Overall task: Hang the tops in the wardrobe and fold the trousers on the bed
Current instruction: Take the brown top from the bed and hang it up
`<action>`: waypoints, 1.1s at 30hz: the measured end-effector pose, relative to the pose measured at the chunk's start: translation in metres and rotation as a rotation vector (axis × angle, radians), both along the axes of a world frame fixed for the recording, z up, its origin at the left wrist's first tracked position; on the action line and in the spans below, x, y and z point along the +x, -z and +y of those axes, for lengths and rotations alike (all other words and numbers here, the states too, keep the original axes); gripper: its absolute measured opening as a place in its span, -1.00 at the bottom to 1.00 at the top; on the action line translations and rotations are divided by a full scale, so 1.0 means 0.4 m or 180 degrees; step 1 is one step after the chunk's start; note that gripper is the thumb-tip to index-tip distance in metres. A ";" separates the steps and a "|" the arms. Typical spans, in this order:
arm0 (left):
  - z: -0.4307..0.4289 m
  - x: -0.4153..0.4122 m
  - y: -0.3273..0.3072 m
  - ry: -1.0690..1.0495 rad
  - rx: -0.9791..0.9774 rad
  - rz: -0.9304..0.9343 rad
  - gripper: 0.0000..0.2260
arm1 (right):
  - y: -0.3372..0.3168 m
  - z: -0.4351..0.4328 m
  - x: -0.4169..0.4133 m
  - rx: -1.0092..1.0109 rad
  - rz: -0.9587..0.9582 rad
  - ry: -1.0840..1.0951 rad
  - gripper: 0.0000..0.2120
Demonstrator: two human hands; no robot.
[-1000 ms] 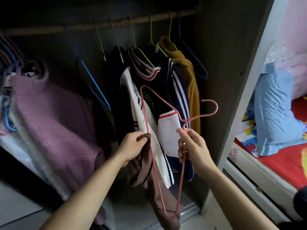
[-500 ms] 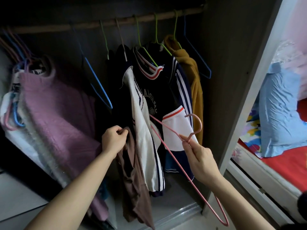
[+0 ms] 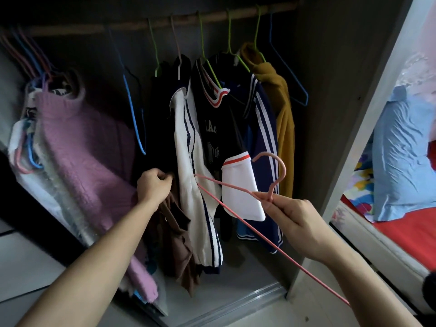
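White letters "AA", partly hidden, stand on the dark jersey [image 3: 212,119].

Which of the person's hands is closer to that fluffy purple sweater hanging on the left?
Left. The left hand grips a brown garment right beside the purple sweater; the right hand holds a pink hanger well off to the sweater's right, beyond the white striped top.
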State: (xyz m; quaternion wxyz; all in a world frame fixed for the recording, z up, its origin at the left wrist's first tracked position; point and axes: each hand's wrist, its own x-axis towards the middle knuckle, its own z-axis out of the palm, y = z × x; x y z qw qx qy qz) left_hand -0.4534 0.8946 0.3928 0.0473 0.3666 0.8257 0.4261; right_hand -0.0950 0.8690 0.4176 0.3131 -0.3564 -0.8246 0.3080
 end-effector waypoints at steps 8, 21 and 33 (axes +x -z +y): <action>-0.002 0.055 -0.013 0.0475 -0.0111 0.0486 -0.85 | -0.042 -0.032 -0.016 0.0273 -0.0056 -0.0083 -0.70; 0.017 0.076 0.037 0.0146 -0.0297 0.0098 -0.85 | -0.059 -0.052 0.055 0.0373 -0.0064 0.0050 -0.68; 0.010 0.124 0.066 0.0162 -0.0233 -0.0086 -0.88 | -0.049 -0.088 0.072 0.0247 0.0044 0.0008 -0.69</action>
